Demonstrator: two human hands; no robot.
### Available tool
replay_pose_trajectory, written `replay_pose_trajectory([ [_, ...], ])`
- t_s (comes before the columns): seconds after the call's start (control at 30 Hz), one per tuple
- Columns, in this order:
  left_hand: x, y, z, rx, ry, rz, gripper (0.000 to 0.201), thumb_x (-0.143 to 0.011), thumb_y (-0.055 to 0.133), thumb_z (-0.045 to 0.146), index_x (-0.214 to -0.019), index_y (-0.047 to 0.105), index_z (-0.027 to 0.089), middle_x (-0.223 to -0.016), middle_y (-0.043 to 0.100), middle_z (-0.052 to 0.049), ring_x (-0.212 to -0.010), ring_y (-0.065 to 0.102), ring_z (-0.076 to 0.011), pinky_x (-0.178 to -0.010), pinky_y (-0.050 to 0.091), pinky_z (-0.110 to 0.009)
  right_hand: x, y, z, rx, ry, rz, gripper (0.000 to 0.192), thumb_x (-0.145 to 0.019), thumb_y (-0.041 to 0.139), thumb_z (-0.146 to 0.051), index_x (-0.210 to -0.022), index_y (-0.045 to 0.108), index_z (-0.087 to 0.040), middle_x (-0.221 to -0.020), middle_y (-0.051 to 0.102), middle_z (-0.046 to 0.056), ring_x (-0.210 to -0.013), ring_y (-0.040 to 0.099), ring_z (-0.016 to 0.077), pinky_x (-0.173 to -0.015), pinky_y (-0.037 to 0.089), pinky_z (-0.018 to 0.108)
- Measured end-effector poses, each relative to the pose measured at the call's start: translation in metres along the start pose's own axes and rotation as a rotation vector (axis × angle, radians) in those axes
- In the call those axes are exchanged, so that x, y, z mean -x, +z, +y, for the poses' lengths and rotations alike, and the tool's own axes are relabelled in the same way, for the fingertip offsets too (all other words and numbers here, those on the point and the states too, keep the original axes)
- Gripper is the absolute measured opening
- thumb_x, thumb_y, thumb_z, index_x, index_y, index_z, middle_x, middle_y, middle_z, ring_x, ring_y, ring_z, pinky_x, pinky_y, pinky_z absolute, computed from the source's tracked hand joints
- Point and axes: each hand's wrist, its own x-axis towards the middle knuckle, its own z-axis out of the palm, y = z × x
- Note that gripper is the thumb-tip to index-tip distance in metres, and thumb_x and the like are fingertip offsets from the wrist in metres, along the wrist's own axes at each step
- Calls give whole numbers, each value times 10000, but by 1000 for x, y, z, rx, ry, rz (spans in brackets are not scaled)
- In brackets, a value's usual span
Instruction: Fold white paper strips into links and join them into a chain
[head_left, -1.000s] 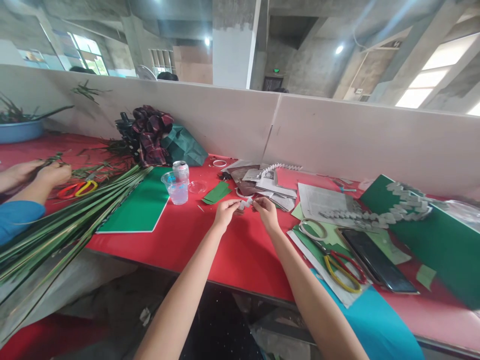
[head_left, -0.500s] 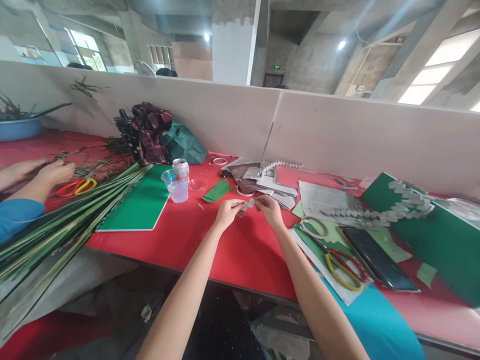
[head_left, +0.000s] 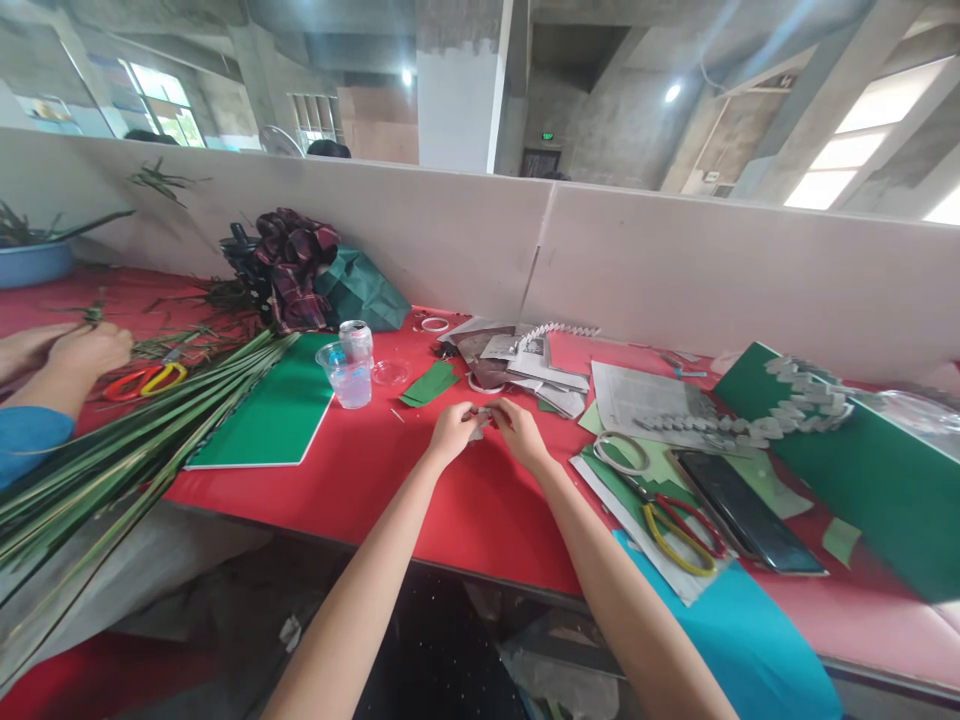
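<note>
Over the red tabletop (head_left: 375, 500), my left hand (head_left: 451, 432) pinches a small piece of folded grey-white paper (head_left: 478, 431). My right hand (head_left: 520, 430) meets it from the other side, its fingertips closed on the same piece. Fingers cover most of the paper, so its exact shape is hidden. Just beyond my hands lie green paper strips (head_left: 430, 384) and a pile of folded newspaper (head_left: 551, 375). To the right, a long zigzag chain of folded paper (head_left: 757, 428) runs over a newspaper sheet and up onto a green board.
Scissors (head_left: 679, 530), a tape roll (head_left: 621, 453) and a phone (head_left: 742, 510) lie on the right. A plastic cup (head_left: 349, 380), a can (head_left: 356, 343) and a green notebook (head_left: 274, 410) stand left. A co-worker's hands (head_left: 90, 350) work beside long green leaves (head_left: 172, 420).
My hands have drawn closer together, and the paper piece between them is now more covered by my fingers. The view has shifted slightly. The co-worker's hands have moved a little.
</note>
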Motion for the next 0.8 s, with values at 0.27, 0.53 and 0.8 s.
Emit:
replay_pose_trajectory([
  [0.27,-1,-1,-1,94,-154,-72,321,-755,629,473,-767,600,154,-590,596,-10,-458,512,-108,-421,374,-207,1,1,6,126,1,-13,292,-783,456,-115,-999,620,-225,-909,681,37,-787,609,183,-709,440,262],
  [0.53,-3,-1,-8,73,-159,-67,335,-751,625,479,-808,615,149,-598,593,-12,-478,530,-118,-439,378,-215,3,5,5,158,-1,-57,391,-745,435,-54,-1045,615,-230,-957,674,37,-820,609,184,-739,456,275],
  [0.8,-3,1,-11,124,-66,-70,321,-769,623,451,-798,610,132,-650,605,-23,-534,541,-111,-494,417,-220,2,4,11,293,20,70,372,-770,501,-117,-1120,602,-191,-1173,568,91,-1121,486,241,-981,393,397],
])
